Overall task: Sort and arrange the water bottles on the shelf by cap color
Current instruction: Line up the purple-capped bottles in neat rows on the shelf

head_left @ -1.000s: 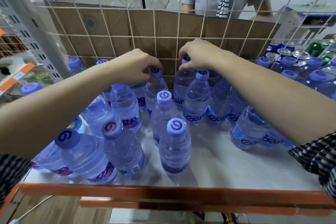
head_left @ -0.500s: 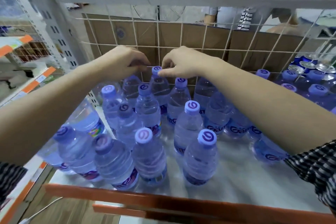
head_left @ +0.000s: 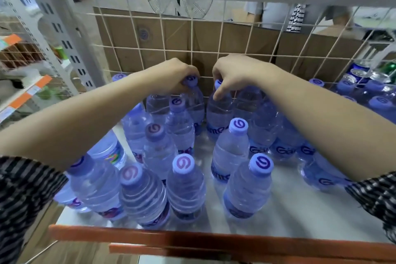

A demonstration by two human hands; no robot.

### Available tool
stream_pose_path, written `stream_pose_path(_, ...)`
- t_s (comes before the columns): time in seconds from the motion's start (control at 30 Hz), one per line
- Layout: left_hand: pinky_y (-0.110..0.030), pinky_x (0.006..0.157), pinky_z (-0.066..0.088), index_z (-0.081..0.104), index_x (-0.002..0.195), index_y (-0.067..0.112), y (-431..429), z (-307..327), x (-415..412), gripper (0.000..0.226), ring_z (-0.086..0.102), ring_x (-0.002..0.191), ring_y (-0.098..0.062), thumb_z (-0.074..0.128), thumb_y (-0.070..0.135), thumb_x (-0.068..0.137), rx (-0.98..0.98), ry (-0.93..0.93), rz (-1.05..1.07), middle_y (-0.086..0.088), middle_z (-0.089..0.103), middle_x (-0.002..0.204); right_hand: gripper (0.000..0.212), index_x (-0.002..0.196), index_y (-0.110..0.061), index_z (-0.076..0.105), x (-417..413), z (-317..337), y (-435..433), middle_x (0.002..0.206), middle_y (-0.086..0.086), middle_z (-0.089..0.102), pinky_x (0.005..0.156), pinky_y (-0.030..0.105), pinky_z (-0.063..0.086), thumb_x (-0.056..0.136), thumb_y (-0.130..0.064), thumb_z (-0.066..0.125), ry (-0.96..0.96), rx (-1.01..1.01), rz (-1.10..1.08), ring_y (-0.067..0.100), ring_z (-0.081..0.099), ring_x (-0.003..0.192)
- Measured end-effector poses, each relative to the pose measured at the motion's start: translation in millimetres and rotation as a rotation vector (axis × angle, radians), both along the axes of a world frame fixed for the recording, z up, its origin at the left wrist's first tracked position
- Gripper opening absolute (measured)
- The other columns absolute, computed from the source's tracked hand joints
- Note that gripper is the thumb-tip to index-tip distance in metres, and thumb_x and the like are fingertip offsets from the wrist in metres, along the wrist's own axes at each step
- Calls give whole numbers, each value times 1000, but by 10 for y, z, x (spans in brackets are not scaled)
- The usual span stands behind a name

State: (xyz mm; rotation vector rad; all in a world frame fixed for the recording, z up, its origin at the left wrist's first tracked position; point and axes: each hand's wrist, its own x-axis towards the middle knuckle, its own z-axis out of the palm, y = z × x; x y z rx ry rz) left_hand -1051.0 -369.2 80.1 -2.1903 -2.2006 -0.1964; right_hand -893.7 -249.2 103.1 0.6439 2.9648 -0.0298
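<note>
Left hand (head_left: pixel 171 77) was clamped on the left bottle (head_left: pixel 196 103) cap, right hand (head_left: pixel 233 73) pinched the right bottle (head_left: pixel 218 111) cap. Both stood side by side at the shelf (head_left: pixel 300 216) back, by the grid (head_left: pixel 191 49).

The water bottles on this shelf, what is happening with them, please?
A person is reaching with both arms to the back of the shelf, close to the wire grid. The left hand grips the cap of the back left bottle, and the right hand grips the cap of the back right bottle next to it. Both bottles are upright. Many other bottles stand in front of them, not touched by either hand.
</note>
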Motion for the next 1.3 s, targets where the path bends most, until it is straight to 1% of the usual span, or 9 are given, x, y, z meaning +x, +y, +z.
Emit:
stream_pose_path(0.07,-27,71,36,61,125,15,27,45,-11,51,58,92,-32,77,34,81,-13,0,20,-14,66,102,35,71,-22,58,22,-3,63,73,-1,62,48,27,30,67,-47,83,32,8,-10,14,55,65)
stream_pose_path(0.2,-28,71,36,64,118,12,57,49,3,50,51,85,-26,77,41,79,-5,-6,39,-9,58,90,33,89,-22,68,36,-36,123,84,-2,61,56,28,35,66,-39,85,71,28,20,21,56,82)
stream_pose_path(0.37,-41,78,47,59,113,6,148,-36,36,57,56,94,-37,72,51,81,-5,-12,99,-14,60,96,39,99,-24,69,46,-100,158,89,0,62,65,31,42,66,-35,86,92,57,37,25,59,86)
stream_pose_path(0.47,-39,76,47,58,115,7,184,-46,38,58,57,95,-37,72,51,81,-14,-5,114,-14,59,95,38,101,-24,68,61,-123,170,92,1,62,67,31,44,67,-34,84,91,40,47,24,57,86)
stream_pose_path(0.63,-25,79,38,58,131,18,177,8,9,55,58,103,-27,76,35,82,-16,-31,-8,-8,67,114,35,88,-17,64,110,-188,149,82,3,60,61,31,38,80,-50,68,184,53,36,25,54,77)
stream_pose_path(0.8,-27,70,36,67,114,13,192,32,-42,47,51,83,-23,77,43,79,-9,19,55,-10,65,94,32,83,-8,64,150,-201,138,80,9,60,62,31,36,81,-40,70,238,64,28,27,52,75)
stream_pose_path(0.93,-29,64,37,66,101,7,193,-39,-28,54,50,74,-26,76,53,75,45,-20,119,-5,55,75,26,94,-9,68,150,-186,121,87,6,62,66,32,42,81,-32,72,221,61,91,27,56,82)
stream_pose_path(1.17,-34,64,38,56,92,3,235,-139,75,59,55,80,-37,69,59,79,64,18,191,-14,53,80,28,108,-12,64,159,-283,117,104,10,64,71,31,39,85,-26,70,219,44,19,33,58,97)
stream_pose_path(1.3,-36,66,40,58,97,2,171,-95,88,61,56,84,-38,65,60,82,-12,21,195,-15,54,84,42,126,-15,58,279,-334,21,120,11,64,86,39,47,87,-27,68,276,11,-15,34,58,108)
